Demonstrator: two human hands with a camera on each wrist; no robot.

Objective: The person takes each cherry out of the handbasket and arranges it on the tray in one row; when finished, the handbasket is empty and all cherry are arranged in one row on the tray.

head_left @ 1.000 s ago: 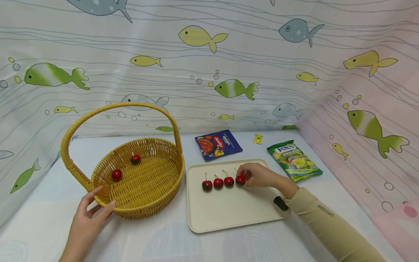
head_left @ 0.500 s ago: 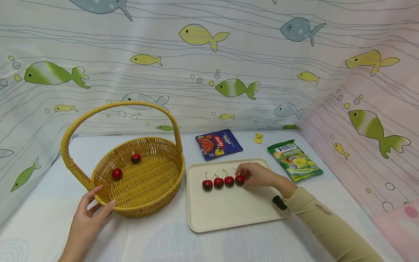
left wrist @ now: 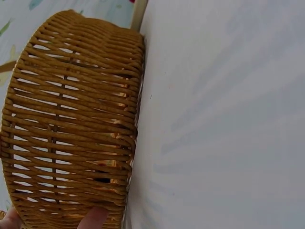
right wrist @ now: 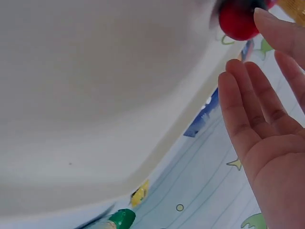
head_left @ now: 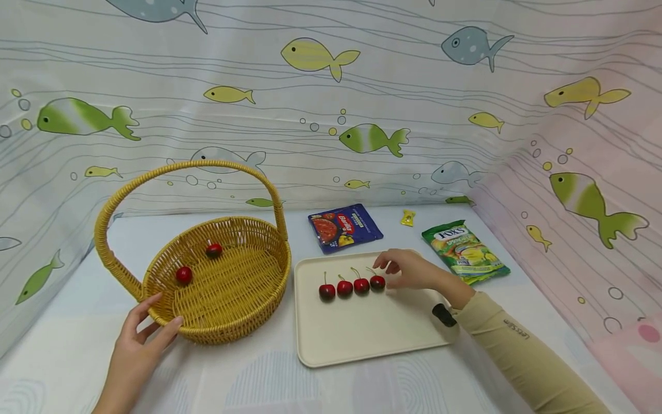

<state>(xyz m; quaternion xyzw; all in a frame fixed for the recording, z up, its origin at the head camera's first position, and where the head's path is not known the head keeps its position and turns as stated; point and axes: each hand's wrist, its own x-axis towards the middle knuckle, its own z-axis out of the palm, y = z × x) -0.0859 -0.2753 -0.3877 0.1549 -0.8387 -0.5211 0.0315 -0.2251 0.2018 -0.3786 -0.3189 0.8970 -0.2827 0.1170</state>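
Several red cherries with stems stand in a row on a cream tray (head_left: 351, 339). My right hand (head_left: 411, 270) is just right of the rightmost cherry (head_left: 377, 283), its fingers apart and loosely bent above the tray. In the right wrist view, a gap shows between the fingers and a cherry (right wrist: 238, 21), while the thumb tip overlaps its edge; contact there is unclear. My left hand (head_left: 137, 351) rests its fingertips and thumb on the near-left rim of a yellow wicker basket (head_left: 233, 287). Two cherries lie inside: one near the left (head_left: 183, 275), one farther back (head_left: 214, 250).
Behind the tray lies a blue Barilla pouch (head_left: 345, 228), with a small yellow wrapped candy (head_left: 408, 218) to its right. A green Fox's candy bag (head_left: 465, 253) lies right of the tray. The basket's tall handle (head_left: 196, 165) arches upward. A fish-patterned cloth (head_left: 310, 115) hangs behind.
The right-hand fingers have let go of the rightmost cherry and moved slightly up and right, opening apart. That cherry stays in the row. The left hand and basket have not visibly moved.
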